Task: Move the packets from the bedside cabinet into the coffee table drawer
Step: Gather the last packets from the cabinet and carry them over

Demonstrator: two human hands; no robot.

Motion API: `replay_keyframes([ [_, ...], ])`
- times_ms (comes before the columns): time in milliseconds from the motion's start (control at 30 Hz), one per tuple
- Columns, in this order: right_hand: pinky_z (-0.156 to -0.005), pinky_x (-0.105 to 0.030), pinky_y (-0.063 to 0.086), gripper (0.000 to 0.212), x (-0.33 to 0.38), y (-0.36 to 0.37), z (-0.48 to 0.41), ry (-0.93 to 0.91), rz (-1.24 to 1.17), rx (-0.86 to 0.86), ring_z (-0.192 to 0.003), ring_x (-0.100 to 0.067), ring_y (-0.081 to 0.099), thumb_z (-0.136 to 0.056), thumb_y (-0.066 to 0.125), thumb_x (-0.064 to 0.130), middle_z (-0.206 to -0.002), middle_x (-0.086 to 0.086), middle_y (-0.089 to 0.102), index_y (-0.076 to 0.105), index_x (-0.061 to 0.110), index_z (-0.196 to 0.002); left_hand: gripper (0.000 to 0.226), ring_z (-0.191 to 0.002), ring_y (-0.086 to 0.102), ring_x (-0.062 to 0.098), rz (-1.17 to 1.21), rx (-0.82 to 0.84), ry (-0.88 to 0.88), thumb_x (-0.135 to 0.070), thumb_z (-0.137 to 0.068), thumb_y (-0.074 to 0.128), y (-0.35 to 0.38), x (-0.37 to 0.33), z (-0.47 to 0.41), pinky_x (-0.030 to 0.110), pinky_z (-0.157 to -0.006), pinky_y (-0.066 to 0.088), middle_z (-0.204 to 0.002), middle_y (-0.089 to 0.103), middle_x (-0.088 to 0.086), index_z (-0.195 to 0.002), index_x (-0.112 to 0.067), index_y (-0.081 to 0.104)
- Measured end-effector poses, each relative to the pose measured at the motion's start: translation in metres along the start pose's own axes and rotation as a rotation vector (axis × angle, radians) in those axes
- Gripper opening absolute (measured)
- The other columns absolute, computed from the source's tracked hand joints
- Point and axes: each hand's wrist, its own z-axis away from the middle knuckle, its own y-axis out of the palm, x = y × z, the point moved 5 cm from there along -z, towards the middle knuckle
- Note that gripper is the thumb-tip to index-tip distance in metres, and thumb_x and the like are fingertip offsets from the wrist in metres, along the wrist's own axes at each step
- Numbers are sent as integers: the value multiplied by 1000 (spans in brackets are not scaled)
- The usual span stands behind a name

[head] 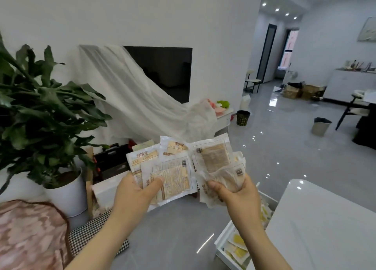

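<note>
Grey glossy floor (284,157) lies wide and free from the middle of the room to the far doorways, with only two small bins (321,126) standing on it. At the left edge a large plant (40,111) in a white pot (67,196) stands close, and its leaves reach toward the left forearm. Behind the hands, a white cloth (126,98) hangs across part of the dark television (166,70).

The left hand (134,190) grips a left fan of packets (173,174), thumb in front and fingers curled behind. The right hand (234,194) clutches a right fan of packets (215,157) in the same way; these look more crumpled. The two fans overlap a little at their inner edges, held in the air above the floor.

Below the right forearm, the white drawer (224,232) stands pulled out from under the coffee table (325,218), just beside the edge of the tabletop. Some yellow packets (238,247) already lie inside it. Between the drawer and a checked cushion (87,235) at the left there is a band of bare floor.
</note>
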Motion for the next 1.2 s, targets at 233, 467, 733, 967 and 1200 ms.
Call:
replay_keyframes([
  [233,-59,-7,49,36,-47,-6,-58,99,54,-85,-75,10,64,-70,83,22,-87,13,71,60,32,-95,29,-94,64,-5,6,108,-83,-5,-88,61,46,44,-75,6,-63,51,-100,70,-16,-108,-26,66],
  [467,-69,-21,55,38,-97,-4,-114,183,107,-263,-83,-5,67,-69,83,19,-92,12,70,61,28,-99,29,-91,69,2,19,282,-154,-5,-87,62,90,98,-164,13,-67,55,-93,73,-16,-95,-33,67],
  [733,-55,-8,45,37,-144,15,-164,300,133,-486,-88,-2,63,-78,76,19,-97,16,65,55,27,-107,29,-99,68,15,-9,494,-258,-5,-87,63,131,154,-272,26,-78,58,-109,71,0,-115,-13,66],
  [967,-75,-27,53,40,-187,3,-177,424,106,-674,-96,-8,64,-82,72,26,-106,14,65,53,27,-117,27,-97,69,16,-53,698,-330,-6,-87,62,192,193,-325,33,-79,58,-106,72,-1,-113,-14,66],
  [1200,-59,-13,46,33,-226,-44,-206,487,74,-841,-85,3,61,-86,66,15,-101,18,62,51,27,-113,22,-86,66,4,-150,894,-264,-5,-89,59,289,209,-361,10,-58,53,-96,69,-9,-106,-18,67],
])
